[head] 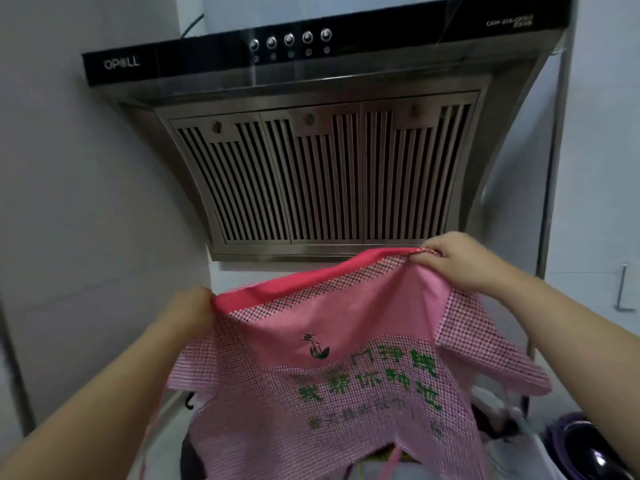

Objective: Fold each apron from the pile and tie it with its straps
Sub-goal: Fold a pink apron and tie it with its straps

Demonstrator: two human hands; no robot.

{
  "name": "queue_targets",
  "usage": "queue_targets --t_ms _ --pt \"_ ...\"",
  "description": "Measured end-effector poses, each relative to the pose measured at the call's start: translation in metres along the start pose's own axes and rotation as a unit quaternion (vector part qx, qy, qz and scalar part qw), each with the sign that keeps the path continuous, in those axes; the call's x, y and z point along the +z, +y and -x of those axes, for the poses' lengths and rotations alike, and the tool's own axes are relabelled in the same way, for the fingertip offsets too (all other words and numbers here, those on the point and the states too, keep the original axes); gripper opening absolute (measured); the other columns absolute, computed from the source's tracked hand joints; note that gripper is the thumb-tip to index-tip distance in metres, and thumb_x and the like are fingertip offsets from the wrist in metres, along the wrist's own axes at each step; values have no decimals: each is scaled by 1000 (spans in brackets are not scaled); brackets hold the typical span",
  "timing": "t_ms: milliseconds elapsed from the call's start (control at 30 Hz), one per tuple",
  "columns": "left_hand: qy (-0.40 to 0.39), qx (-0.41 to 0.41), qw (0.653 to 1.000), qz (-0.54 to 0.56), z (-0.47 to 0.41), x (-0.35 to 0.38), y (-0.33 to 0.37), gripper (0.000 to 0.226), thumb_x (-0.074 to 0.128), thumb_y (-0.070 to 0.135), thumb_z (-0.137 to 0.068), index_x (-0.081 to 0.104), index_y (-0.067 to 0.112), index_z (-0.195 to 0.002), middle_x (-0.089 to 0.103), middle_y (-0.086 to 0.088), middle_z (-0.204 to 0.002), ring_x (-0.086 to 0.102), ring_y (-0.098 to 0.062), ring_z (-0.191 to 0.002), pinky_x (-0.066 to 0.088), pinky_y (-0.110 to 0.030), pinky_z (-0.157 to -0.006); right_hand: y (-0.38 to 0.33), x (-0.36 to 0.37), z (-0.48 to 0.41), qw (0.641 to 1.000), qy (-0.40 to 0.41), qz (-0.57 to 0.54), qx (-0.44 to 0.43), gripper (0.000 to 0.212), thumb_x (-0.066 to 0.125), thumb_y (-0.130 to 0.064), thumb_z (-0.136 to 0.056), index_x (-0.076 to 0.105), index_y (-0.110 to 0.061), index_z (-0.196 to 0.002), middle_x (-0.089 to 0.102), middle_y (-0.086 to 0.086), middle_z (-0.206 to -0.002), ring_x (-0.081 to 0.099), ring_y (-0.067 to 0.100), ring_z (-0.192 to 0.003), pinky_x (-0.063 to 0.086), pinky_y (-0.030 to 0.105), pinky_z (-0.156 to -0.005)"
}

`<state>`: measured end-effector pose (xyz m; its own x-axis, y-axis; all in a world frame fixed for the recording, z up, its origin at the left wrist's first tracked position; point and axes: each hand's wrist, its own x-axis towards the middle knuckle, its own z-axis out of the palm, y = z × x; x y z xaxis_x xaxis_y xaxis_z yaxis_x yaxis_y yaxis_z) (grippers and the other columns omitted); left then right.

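Head view: apron held up before a range hood. The pink checked apron hangs spread in the air in the lower half of the view. Its printed side faces the camera, with green lettering and a small flower emblem across the middle. Its upper edge is a plain, deeper pink band that runs from one hand to the other, lower at the left end and higher at the right. The left hand grips the left end of that band, fingers curled round the cloth. The right hand pinches the right end, fingertips closed on a bunched corner (the thumb cannot be made out). Checked side panels droop outward below each hand. A thin pink strap dangles under the lower edge of the apron near the middle; another hangs beside the left forearm. Behind the apron, fixed to the wall, is a steel range hood with three slatted filter panels, a black glass front and a row of five round buttons. Below the apron, at the lower right, lie dark and pale items, blurred and partly covered, and a rounded dark purple object. A metal hook sits on the right-hand wall
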<state>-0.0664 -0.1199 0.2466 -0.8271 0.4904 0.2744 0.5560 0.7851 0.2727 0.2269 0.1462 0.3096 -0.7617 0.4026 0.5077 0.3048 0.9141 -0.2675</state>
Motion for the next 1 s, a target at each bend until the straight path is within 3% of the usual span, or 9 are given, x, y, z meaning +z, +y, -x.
queue_targets --t_ms 100,167,267,367,567,700,800,900,1000 --pt "1 -24 944 328 6 10 14 20 56 -6 -83 65 8 -94 69 -16 -92 65 -30 -82 54 -41 -79 -11 -8 -3 999 38 -21 -8 30 53 -31 -94 67 -10 -78 62 -3 -72 54 7 -67 40 23 -59" --pt "54 20 903 426 11 21 19 25 50 3 -89 64 14 -107 68 -8 -106 63 -25 -98 50 -42 -90 -17 -17 -3 996 73 -46 -15 20 55 -27 -93 68 -15 -85 63 -9 -79 57 6 -75 43 23 -66" --pt "111 109 920 360 24 30 26 46 68 21 -86 49 22 -127 57 7 -115 56 -13 -105 44 -34 -93 -24 -33 -6 992 123 -26 -17 15 57 -29 -91 70 -23 -98 65 -11 -92 59 12 -93 47 34 -87" --pt "211 177 928 253 28 26 34 18 72 24 -82 62 21 -96 57 4 -100 53 -11 -91 47 -35 -88 -29 -45 -6 985 168 31 -1 16 57 -34 -91 67 -28 -101 64 -11 -97 58 18 -103 39 44 -100" --pt "169 220 933 228 25 0 33 34 75 25 -79 52 30 -103 55 13 -92 54 -5 -82 44 -25 -77 -9 -47 6 975 184 100 74 10 57 -39 -90 60 -30 -90 64 -6 -93 53 19 -101 30 40 -94" --pt "143 248 949 133 21 -22 36 8 65 20 -89 68 25 -83 54 15 -63 49 -1 -60 37 -18 -56 13 -38 5 984 98 90 115 20 64 -27 -86 50 -27 -73 56 -7 -80 54 22 -94 38 36 -85" --pt "94 221 964 114 14 -39 41 26 52 27 -97 65 15 -78 57 3 -65 55 -17 -66 41 -31 -63 25 -31 4 991 6 72 108 11 69 -20 -83 60 -21 -89 55 -6 -90 55 16 -89 40 26 -77" --pt "-41 183 981 42 9 -58 36 36 45 30 -99 57 12 -71 56 -1 -61 54 -15 -58 43 -27 -59 26 -37 7 979 -145 77 120 13 74 -33 -79 66 -23 -78 64 -6 -85 58 10 -78 44 23 -67" --pt "-162 139 968 129 3 -69 27 26 51 20 -98 61 5 -79 51 0 -51 46 -9 -45 40 -21 -49 23 -45 7 944 -280 87 151 20 77 -49 -70 70 -30 -72 69 -14 -81 63 7 -83 49 26 -80"
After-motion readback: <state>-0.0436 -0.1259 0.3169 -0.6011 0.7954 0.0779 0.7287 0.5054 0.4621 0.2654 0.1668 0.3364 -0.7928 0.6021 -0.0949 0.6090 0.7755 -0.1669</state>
